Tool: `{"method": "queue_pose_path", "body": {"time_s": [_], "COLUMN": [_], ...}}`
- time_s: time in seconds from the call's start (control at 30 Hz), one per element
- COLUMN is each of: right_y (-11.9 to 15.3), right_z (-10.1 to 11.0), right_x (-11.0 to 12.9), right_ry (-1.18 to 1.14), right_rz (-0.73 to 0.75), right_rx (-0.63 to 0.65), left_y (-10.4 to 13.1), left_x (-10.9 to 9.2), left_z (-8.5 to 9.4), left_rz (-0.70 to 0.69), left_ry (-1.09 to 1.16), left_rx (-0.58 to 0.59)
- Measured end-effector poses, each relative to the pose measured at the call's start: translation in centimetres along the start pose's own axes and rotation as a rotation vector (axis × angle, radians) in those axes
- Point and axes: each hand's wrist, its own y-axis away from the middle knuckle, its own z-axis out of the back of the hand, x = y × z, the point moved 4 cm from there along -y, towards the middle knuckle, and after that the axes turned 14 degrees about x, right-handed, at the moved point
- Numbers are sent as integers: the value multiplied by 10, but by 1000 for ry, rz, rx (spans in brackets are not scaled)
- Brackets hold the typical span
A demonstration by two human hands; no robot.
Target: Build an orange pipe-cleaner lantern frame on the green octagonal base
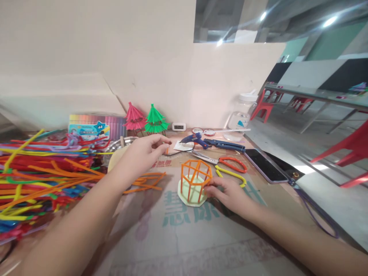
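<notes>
An orange cage-like frame of pipe cleaners [196, 164] stands on a pale yellow-green eight-sided base [184, 194]. My right hand [227, 192] pinches the frame's right side. My left hand [151, 150] is raised to the left of the frame, thumb and fingers closed on a small orange piece [166, 151], apparently a bit of pipe cleaner. Just beyond that hand, a blue glue gun [195, 139] lies with its nozzle over a white pad [183, 146]. Loose orange pipe cleaners [149, 181] lie under and beside my left forearm.
Colourful pipe cleaners [43, 176] are heaped at left. Scissors [232, 164], yellow-handled pliers [230, 175] and a phone [266, 165] lie at right. Red [134, 118] and green [156, 119] paper-like trees, a small digital clock [178, 126] and a clear bottle [240, 115] stand along the wall.
</notes>
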Motion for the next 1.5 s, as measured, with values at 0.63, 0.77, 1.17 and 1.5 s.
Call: {"method": "queue_pose_path", "body": {"time_s": [0.63, 0.77, 1.17, 1.5], "right_y": [2, 8, 19, 20], "right_z": [-8, -10, 0, 0], "right_x": [12, 15, 27, 34], "right_ry": [165, 216, 444, 478], "right_rz": [169, 205, 528, 605], "right_rx": [69, 72, -55, -77], "left_y": [-100, -104, -79, 2], "left_x": [76, 89, 57, 15], "left_z": [-73, -84, -61, -2], "left_rz": [403, 460, 317, 14], "left_ry": [-362, -393, -382, -55], "left_rx": [314, 332, 107, -30]}}
